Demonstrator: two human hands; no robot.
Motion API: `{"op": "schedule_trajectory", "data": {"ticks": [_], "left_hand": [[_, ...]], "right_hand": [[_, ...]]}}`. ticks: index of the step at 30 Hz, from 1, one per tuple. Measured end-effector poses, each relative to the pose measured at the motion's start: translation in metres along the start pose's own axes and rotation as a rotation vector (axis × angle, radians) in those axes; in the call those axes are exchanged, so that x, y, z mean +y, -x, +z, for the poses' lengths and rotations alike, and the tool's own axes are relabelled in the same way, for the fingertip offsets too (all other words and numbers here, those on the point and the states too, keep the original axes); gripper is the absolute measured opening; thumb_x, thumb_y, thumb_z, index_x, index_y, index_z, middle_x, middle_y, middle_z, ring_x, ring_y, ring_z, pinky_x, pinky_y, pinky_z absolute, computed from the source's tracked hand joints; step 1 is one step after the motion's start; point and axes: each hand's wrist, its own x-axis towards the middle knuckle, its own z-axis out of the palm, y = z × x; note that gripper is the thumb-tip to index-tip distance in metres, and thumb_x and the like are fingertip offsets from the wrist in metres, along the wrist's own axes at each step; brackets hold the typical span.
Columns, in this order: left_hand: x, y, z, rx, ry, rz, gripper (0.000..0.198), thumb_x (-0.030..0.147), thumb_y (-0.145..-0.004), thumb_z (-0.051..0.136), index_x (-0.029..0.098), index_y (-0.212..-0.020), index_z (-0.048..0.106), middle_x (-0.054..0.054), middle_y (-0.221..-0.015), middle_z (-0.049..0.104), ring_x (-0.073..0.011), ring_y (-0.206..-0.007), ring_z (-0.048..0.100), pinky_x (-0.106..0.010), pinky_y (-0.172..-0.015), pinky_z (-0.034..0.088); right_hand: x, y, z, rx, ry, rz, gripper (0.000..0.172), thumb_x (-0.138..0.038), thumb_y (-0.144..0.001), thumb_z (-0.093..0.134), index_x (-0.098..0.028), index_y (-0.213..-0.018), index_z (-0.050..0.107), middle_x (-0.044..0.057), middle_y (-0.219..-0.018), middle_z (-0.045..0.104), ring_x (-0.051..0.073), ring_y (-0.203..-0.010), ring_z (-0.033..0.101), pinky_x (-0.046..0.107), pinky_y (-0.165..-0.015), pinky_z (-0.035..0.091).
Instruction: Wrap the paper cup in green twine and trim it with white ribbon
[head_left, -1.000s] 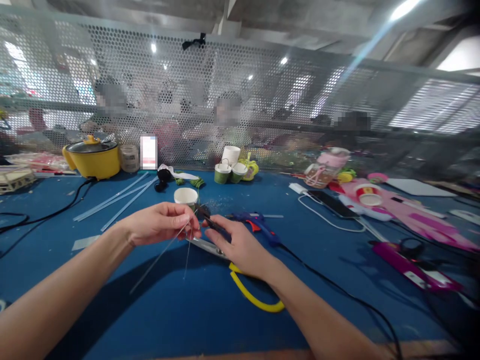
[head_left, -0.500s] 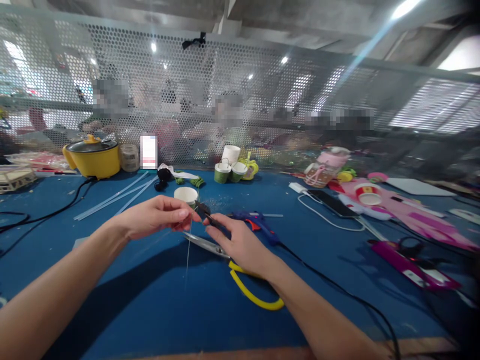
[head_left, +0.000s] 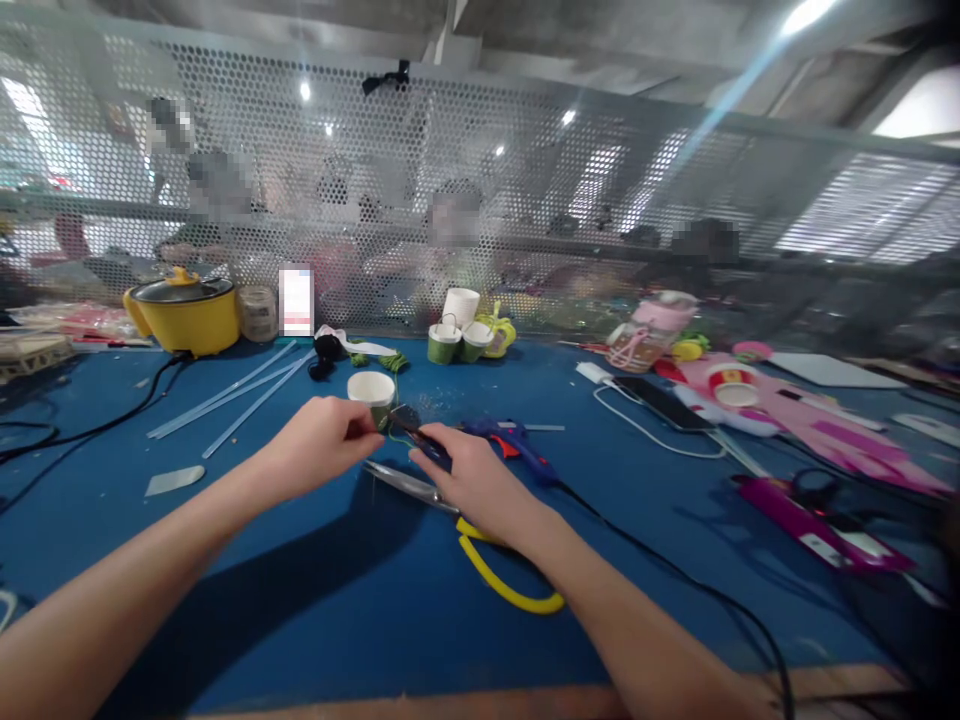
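Note:
My left hand (head_left: 330, 438) is closed, its fingertips pinched together beside the white-and-green paper cup (head_left: 370, 388); what they hold, if anything, is hidden. My right hand (head_left: 480, 478) is wrapped round the dark handles of small pliers (head_left: 435, 447), whose jaws point left toward the cup. Green yarn (head_left: 397, 434) runs from the cup down near the pliers' tip. Under the right hand lie large scissors (head_left: 411, 486) with yellow handles, partly covered by that hand. A blue glue gun (head_left: 517, 445) rests just to the right.
Several clear glue sticks (head_left: 240, 393) and a pale flat piece (head_left: 175, 481) lie left. Behind stand a yellow electric pot (head_left: 187, 318), a jar (head_left: 257, 314), a lit phone (head_left: 296, 300) and small green-and-white cups (head_left: 445, 343). A phone (head_left: 664, 402) and purple power strip (head_left: 821, 525) are right.
My left hand has turned and lowered slightly toward the cup; the thin strand hanging from it no longer shows. The pliers' jaws have tipped lower. The pale flat piece is now uncovered.

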Motion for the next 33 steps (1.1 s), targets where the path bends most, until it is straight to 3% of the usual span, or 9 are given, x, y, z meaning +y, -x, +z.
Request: {"op": "schedule_trajectory", "data": {"ticks": [5,15,20,24,30,33], "left_hand": [[-0.006,-0.002,0.001,-0.152,0.461,-0.04,0.027,0.038,-0.07,0.057,0.015,-0.058,0.051,0.005,-0.053,0.044,-0.0081,-0.051,0.036,-0.021,-0.048,0.028],[-0.008,-0.004,-0.005,-0.254,0.64,-0.114,0.025,0.031,-0.067,0.066,0.013,-0.055,0.052,0.005,-0.052,0.047,-0.0066,-0.05,0.036,-0.021,-0.05,0.026],[-0.019,-0.005,-0.004,-0.439,1.012,-0.063,0.028,0.04,-0.072,0.064,0.012,-0.075,0.064,-0.002,-0.068,0.061,-0.0093,-0.062,0.049,-0.022,-0.059,0.034],[-0.024,-0.004,0.009,-0.513,1.238,-0.08,0.027,0.038,-0.067,0.071,0.014,-0.075,0.062,-0.005,-0.075,0.065,-0.0113,-0.066,0.054,-0.023,-0.061,0.036],[-0.021,-0.001,0.019,-0.468,1.273,-0.043,0.036,0.046,-0.063,0.071,0.015,-0.064,0.054,0.003,-0.051,0.05,-0.0094,-0.054,0.045,-0.023,-0.057,0.033],[-0.015,-0.001,0.012,-0.353,0.984,-0.025,0.033,0.042,-0.069,0.064,0.016,-0.059,0.046,0.005,-0.05,0.045,-0.0085,-0.051,0.038,-0.022,-0.054,0.03]], "right_hand": [[-0.009,0.004,-0.009,-0.113,-0.196,0.016,0.028,-0.034,-0.085,0.047,-0.016,-0.106,0.055,0.005,-0.094,0.064,0.017,-0.083,0.058,0.028,-0.074,0.044],[-0.007,0.004,-0.009,-0.157,-0.173,-0.013,0.027,-0.035,-0.083,0.05,-0.017,-0.102,0.058,0.007,-0.096,0.065,0.02,-0.085,0.058,0.031,-0.074,0.043],[-0.01,0.006,-0.012,-0.178,-0.28,-0.018,0.025,-0.035,-0.086,0.045,-0.017,-0.098,0.059,0.004,-0.094,0.065,0.018,-0.086,0.058,0.028,-0.074,0.043],[-0.01,0.007,-0.012,-0.18,-0.294,-0.033,0.026,-0.036,-0.086,0.044,-0.018,-0.1,0.058,0.004,-0.095,0.064,0.018,-0.086,0.057,0.028,-0.073,0.044],[-0.009,0.006,-0.012,-0.146,-0.237,-0.079,0.019,-0.03,-0.086,0.045,-0.017,-0.091,0.058,0.003,-0.086,0.064,0.016,-0.078,0.057,0.026,-0.069,0.044],[-0.007,0.005,-0.009,-0.115,-0.147,-0.057,0.018,-0.028,-0.086,0.044,-0.017,-0.089,0.058,0.004,-0.084,0.064,0.016,-0.075,0.058,0.027,-0.067,0.043]]}}
